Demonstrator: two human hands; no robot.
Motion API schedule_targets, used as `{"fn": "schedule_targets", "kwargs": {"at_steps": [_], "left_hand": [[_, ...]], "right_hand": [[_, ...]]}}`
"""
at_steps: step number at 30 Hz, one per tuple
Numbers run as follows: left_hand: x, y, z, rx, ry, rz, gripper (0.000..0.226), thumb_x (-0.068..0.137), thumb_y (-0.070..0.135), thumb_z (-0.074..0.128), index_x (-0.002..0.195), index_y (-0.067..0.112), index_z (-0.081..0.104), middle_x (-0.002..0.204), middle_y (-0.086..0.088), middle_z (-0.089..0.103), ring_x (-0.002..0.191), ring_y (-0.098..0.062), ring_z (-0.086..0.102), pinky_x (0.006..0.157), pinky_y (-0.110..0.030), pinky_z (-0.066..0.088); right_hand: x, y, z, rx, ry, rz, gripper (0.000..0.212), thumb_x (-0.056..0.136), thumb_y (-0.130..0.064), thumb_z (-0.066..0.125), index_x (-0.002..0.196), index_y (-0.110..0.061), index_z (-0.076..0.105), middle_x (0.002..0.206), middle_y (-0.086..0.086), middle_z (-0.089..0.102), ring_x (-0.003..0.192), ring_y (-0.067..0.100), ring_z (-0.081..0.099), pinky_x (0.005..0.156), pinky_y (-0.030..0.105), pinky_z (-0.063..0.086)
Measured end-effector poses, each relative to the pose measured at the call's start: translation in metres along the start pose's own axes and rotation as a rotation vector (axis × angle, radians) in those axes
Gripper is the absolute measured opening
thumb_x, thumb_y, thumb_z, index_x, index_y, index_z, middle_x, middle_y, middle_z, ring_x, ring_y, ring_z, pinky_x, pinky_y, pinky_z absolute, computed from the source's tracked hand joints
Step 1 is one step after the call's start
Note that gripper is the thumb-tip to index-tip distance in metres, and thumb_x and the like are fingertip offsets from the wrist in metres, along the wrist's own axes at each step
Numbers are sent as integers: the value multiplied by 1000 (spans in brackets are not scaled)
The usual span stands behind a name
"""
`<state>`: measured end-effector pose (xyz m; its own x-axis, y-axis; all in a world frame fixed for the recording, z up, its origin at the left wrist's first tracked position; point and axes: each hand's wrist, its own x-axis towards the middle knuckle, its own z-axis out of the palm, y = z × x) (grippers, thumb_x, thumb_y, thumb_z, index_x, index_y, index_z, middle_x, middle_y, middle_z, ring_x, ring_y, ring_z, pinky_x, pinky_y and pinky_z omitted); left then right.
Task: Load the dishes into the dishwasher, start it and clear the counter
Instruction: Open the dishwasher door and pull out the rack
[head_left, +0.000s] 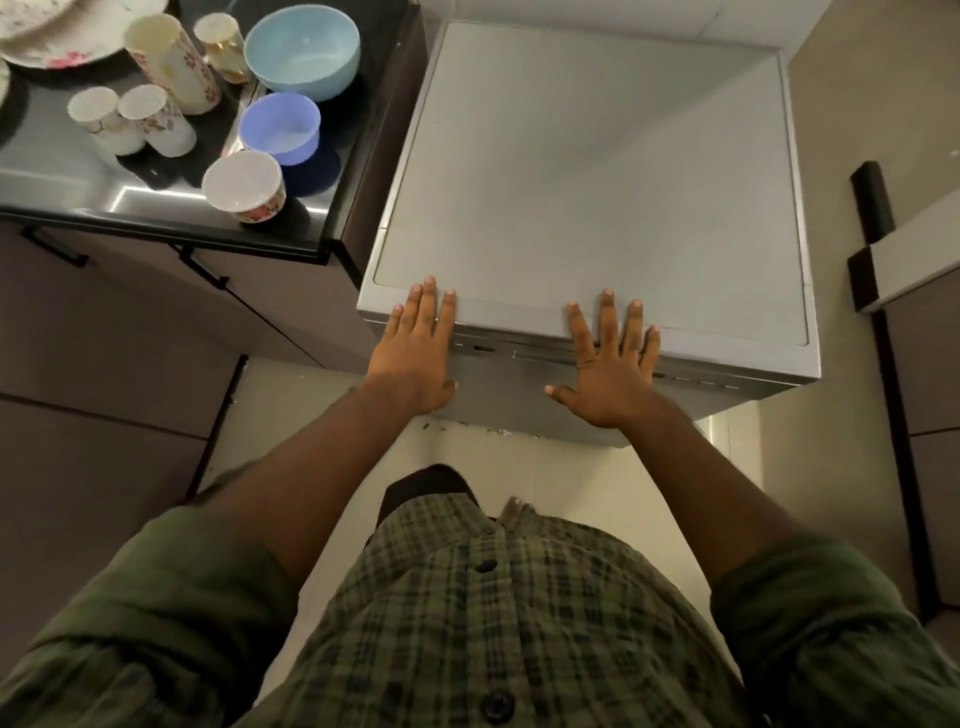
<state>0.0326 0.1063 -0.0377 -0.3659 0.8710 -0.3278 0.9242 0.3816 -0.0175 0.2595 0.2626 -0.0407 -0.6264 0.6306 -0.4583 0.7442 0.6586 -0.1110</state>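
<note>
Now both palms flat, fingers straight: my left hand (415, 358) and right hand (608, 369) press the closed dishwasher (597, 182) at its front edge. Cups and bowls (304, 52) stand on the table (52, 171) beside it.

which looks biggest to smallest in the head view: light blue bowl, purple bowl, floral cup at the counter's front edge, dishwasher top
1. dishwasher top
2. light blue bowl
3. purple bowl and floral cup: they look about alike, and the cup is nearer the camera, so no ranking.
</note>
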Motion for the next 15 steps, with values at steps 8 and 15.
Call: {"fn": "schedule_targets", "kwargs": {"at_steps": [8,15], "left_hand": [[-5,10,-10,72,-70,-51,131,90,51,73,158,9,-30,166,-23,-30,157,-38,-20,130,-48,3],[-3,11,-17,109,-92,-43,132,90,56,72,157,8,-31,165,-25,-31,157,-39,-19,130,-47,3]], "right_hand": [[-10,8,7,-16,65,-45,116,94,-64,58,152,-36,-38,156,7,-52,145,39,-42,122,63,-14],[-20,14,11,-8,152,-62,109,98,-55,59,158,-32,-29,164,8,-40,151,36,-33,126,57,-10]]}}
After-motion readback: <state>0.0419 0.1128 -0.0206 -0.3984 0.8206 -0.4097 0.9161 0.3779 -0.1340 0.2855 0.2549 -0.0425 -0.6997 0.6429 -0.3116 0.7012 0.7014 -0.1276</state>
